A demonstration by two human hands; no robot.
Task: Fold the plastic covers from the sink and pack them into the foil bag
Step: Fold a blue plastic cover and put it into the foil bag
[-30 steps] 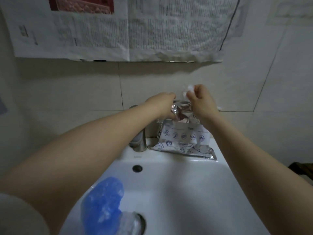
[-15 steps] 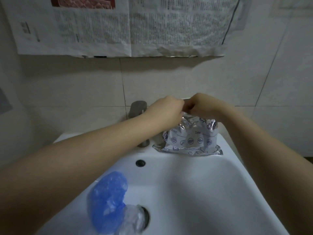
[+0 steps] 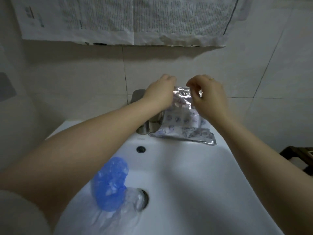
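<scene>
two plastic covers lie nearest, in the bowl of the white sink (image 3: 194,175): a blue plastic cover (image 3: 111,184), crumpled and bunched, resting on the left slope of the bowl, and a clear plastic cover (image 3: 130,200) beside and partly under it, spread over the drain opening (image 3: 144,198). one small dark overflow hole (image 3: 141,148) sits higher up the back wall of the bowl. two bare forearms reach forward over the bowl from either side. one foil bag (image 3: 184,129), silver with printed round symbols, rests with its bottom edge on the back ledge of the sink, just right of the metal tap (image 3: 144,121); its upper end is raised and crumpled between the hands. left hand (image 3: 160,94): fingers curled, grasping the left side of the bag's top. right hand (image 3: 209,97): thumb and fingers pinching the right side of the bag's top, a ring (image 3: 211,79) on one finger. what lies inside the bag cannot be told. one tiled wall (image 3: 76,82), pale, stands behind the sink. several newspaper sheets (image 3: 127,19) hang on the wall above, their lower edges wrinkled. one dark piece of furniture (image 3: 298,155) shows at the right edge, too little in view to identify.
</scene>
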